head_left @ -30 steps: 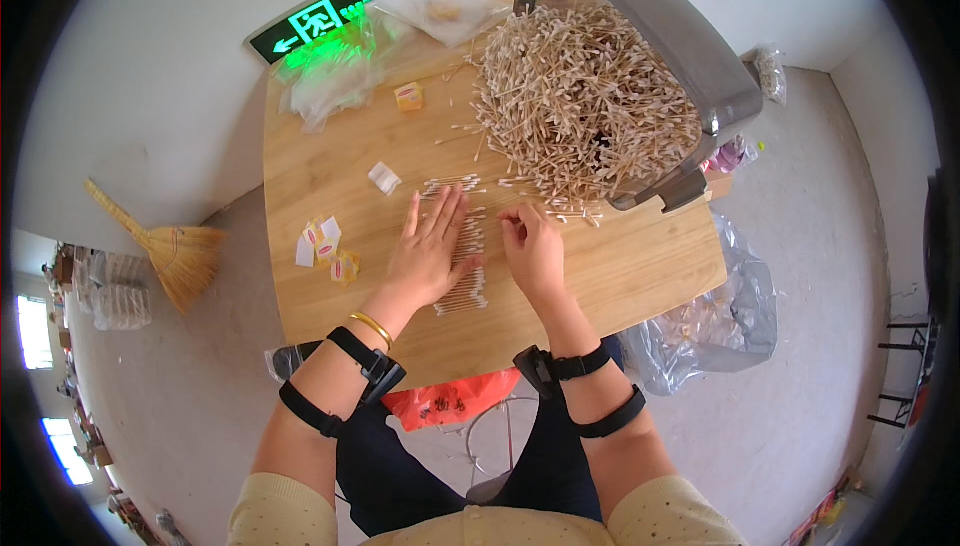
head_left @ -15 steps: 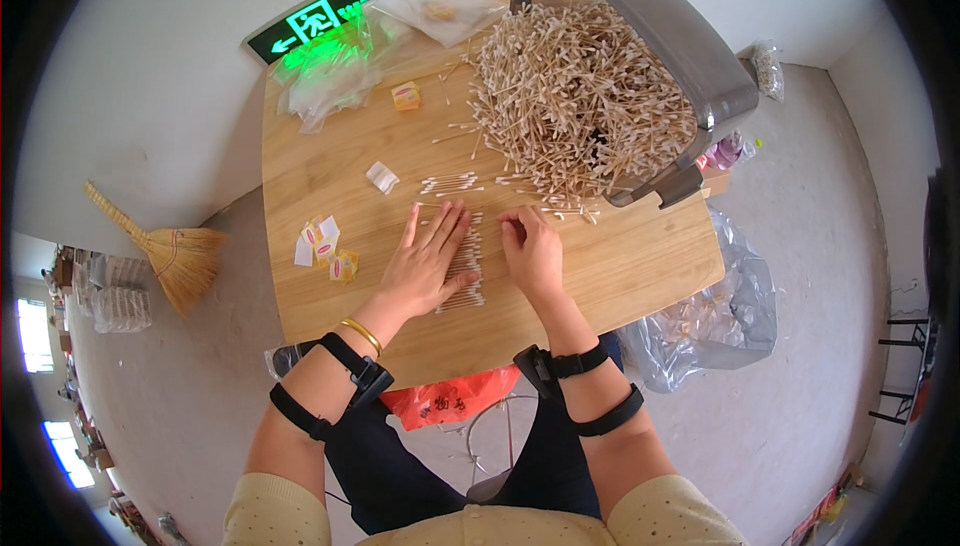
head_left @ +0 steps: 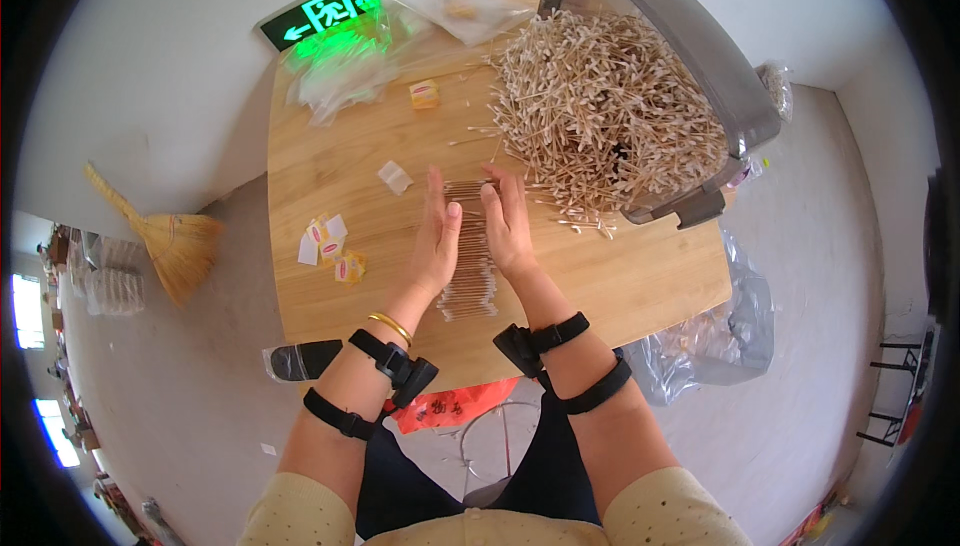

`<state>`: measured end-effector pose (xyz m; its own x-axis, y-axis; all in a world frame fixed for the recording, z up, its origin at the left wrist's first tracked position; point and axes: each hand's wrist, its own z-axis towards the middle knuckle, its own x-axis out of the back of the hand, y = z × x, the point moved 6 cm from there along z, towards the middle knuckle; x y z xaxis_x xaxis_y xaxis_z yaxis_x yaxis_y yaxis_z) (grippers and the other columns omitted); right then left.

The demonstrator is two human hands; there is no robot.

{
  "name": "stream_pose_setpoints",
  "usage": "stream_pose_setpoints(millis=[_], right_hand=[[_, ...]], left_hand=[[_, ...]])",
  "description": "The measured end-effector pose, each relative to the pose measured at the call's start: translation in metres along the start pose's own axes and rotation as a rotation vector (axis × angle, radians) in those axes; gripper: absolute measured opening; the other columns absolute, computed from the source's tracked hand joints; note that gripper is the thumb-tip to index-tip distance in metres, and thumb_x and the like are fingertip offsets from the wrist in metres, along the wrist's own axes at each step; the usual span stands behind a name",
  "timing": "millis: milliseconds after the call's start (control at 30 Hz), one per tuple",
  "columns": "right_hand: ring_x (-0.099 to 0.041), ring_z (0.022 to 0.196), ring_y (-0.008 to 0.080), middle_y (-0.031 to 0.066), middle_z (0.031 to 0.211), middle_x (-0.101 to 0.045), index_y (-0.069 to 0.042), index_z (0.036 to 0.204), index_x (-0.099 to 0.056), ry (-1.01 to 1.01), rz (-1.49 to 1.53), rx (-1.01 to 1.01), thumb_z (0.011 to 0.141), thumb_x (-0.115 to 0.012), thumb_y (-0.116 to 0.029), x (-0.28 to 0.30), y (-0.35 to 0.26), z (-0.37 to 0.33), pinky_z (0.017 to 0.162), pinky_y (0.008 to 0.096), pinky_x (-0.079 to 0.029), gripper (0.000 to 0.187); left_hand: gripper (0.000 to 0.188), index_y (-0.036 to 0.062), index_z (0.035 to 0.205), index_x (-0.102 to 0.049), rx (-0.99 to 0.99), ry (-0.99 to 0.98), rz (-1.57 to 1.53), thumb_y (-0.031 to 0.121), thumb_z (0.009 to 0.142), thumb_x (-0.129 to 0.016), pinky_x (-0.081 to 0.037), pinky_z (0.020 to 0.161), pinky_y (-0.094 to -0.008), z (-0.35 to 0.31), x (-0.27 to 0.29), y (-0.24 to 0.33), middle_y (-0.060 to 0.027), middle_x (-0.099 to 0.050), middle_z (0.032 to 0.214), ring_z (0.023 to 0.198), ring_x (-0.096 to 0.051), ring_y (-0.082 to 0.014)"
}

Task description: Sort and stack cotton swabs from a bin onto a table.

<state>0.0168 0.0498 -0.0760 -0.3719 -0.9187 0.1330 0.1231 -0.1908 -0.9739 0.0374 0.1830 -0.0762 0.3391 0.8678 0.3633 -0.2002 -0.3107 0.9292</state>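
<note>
Taking the row of cotton swabs (head_left: 467, 271) as the middle of the dial, with twelve pointing away from the person, the row runs from twelve to six on the wooden table (head_left: 600, 281), its sticks lying crosswise, side by side. The left hand (head_left: 436, 243) stands along it at nine to ten o'clock and the right hand (head_left: 510, 229) at two to three, both on edge with palms turned inward. Neither is closed round anything: the fingers are straight, and the space between the hands is narrow, about the width of the row. The far half of the row lies within that space; the near half runs out past the wrists toward six. Both thumbs reach inward near the far end; whether they press on the sticks I cannot tell. A heap of loose swabs (head_left: 610, 106) spills from a grey bin (head_left: 735, 111) between one and two o'clock. A small white piece (head_left: 395, 178) lies between ten and eleven, yellow-and-white cards (head_left: 328, 236) at nine, and a yellow packet (head_left: 425, 95) between eleven and twelve.
</note>
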Motion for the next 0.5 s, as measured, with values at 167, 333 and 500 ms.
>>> stream_pose_setpoints(millis=[167, 333, 500], right_hand=[[-0.047, 0.124, 0.0327, 0.02, 0.134, -0.05, 0.001, 0.137, -0.047, -0.031, 0.047, 0.095, 0.103, -0.044, -0.02, -0.017, 0.002, 0.006, 0.108, 0.0393, -0.035, 0.04], [-0.047, 0.127, 0.0306, 0.0192, 0.134, -0.05, 0.0, 0.134, -0.05, -0.023, 0.191, -0.015, 0.1, -0.043, -0.013, 0.001, 0.01, 0.014, 0.109, 0.0388, -0.036, 0.038], [-0.049, 0.122, 0.0216, 0.0123, 0.129, -0.054, -0.001, 0.132, -0.053, 0.005, 0.181, 0.039, 0.1, -0.04, -0.009, 0.019, 0.001, 0.013, 0.106, 0.0329, -0.037, 0.035]], left_hand=[[0.087, -0.0037, 0.158, -0.006, -0.031, -0.005, -0.011, 0.061, 0.104, -0.026, -0.006, 0.125, -0.0415, 0.009, -0.005, 0.003, -0.0221, -0.005, 0.166, 0.155, -0.002, -0.0338], [0.08, -0.0031, 0.157, -0.012, -0.093, -0.04, 0.159, 0.057, 0.106, -0.025, -0.007, 0.125, -0.0436, 0.026, 0.0, 0.008, -0.0223, -0.016, 0.163, 0.154, -0.01, -0.0338], [0.073, -0.0024, 0.157, -0.019, -0.131, -0.082, 0.337, 0.052, 0.107, -0.023, -0.009, 0.125, -0.0458, 0.026, 0.004, 0.006, -0.0225, -0.028, 0.161, 0.153, -0.018, -0.0338]])
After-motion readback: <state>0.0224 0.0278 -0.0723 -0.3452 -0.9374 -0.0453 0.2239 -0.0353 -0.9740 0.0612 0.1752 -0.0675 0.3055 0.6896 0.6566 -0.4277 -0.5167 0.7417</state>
